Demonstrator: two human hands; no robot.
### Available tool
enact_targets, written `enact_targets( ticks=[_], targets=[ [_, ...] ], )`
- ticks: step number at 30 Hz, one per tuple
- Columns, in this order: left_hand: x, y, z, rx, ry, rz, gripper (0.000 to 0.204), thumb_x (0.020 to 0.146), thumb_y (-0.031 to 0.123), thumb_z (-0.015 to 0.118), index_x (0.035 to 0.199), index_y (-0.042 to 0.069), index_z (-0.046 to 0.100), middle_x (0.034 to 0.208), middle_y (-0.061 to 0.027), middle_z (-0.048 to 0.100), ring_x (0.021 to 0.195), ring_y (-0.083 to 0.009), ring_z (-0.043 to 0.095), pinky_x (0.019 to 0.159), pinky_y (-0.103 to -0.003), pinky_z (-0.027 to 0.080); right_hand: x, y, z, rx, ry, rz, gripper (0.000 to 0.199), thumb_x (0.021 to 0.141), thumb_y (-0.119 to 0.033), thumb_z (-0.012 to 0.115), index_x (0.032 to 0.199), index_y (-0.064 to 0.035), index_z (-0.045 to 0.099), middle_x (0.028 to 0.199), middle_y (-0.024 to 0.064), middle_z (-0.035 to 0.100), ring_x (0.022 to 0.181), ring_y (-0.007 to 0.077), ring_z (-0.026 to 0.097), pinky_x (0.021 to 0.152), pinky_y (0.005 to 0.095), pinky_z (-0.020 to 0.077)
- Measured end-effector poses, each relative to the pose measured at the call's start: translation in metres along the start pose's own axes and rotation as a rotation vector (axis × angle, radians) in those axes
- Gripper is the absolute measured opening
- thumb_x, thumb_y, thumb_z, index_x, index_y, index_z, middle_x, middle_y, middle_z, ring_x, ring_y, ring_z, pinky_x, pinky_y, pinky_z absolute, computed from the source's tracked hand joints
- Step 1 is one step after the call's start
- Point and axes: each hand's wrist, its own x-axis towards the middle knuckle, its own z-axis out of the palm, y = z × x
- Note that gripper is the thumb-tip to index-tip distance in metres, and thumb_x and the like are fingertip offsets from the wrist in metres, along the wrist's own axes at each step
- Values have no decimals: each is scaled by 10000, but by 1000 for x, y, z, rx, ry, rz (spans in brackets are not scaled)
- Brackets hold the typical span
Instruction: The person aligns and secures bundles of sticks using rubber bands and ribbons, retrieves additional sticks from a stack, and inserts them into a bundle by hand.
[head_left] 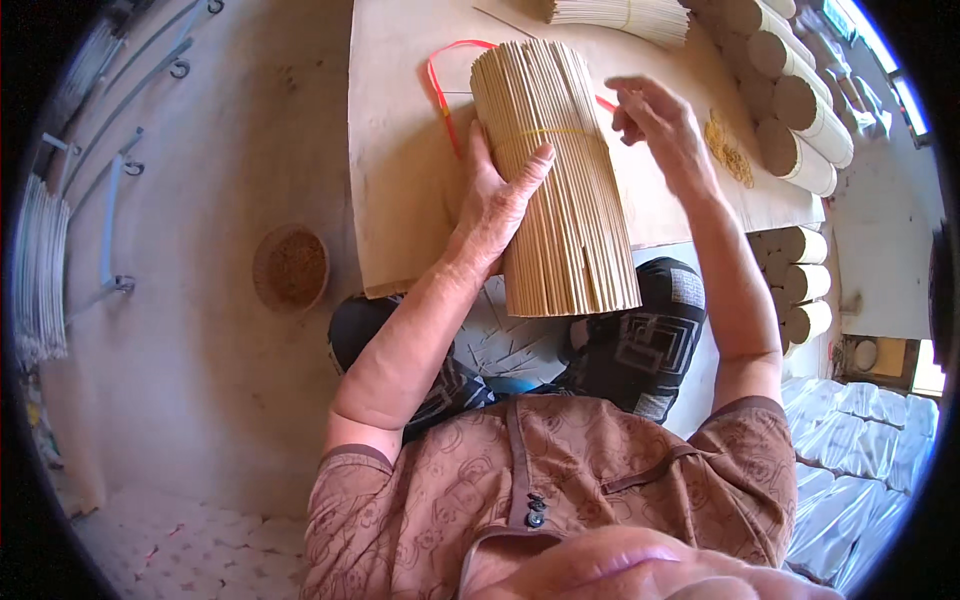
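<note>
A thick round bundle of thin pale sticks [560, 220] leans upright at the table's near edge, its lower end over my lap. A thin yellow band circles its upper part. My left hand [497, 190] wraps round the bundle's left side, thumb across the front. A red ribbon [436, 85] loops out on the left and passes behind the bundle. Its short end shows on the right, at the curled fingers of my right hand [650, 120], which appear to pinch it; the exact grip is partly hidden.
The tan tabletop [400, 200] bears a heap of yellow rubber bands [728, 150], another stick bundle [620, 12] and stacked bundles [800, 110] at the right. A round basket [290, 268] stands on the floor at left, near wheeled metal racks [110, 210]. Plastic-wrapped packs [860, 450] lie at lower right.
</note>
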Motion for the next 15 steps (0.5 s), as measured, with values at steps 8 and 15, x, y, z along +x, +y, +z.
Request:
enact_targets(
  ticks=[8, 15],
  targets=[
    [2, 3, -1, -17, -17, 52, 1101, 799, 416, 805, 1528, 22, 79, 1432, -212, 371, 1287, -300, 459, 1031, -422, 462, 70, -52, 24, -379, -331, -130, 255, 994, -202, 519, 1166, -111, 684, 563, -57, 438, 499, 28, 414, 453, 220, 385],
    [5, -3, 1, 8, -17, 55, 1095, 796, 404, 803, 1525, 11, 88, 1426, -241, 356, 1285, -312, 465, 1047, -419, 455, 98, -29, 33, -419, -374, -178, 224, 922, -139, 532, 1058, -148, 709, 656, 30, 614, 534, 97, 562, 440, 294, 478]
  ],
)
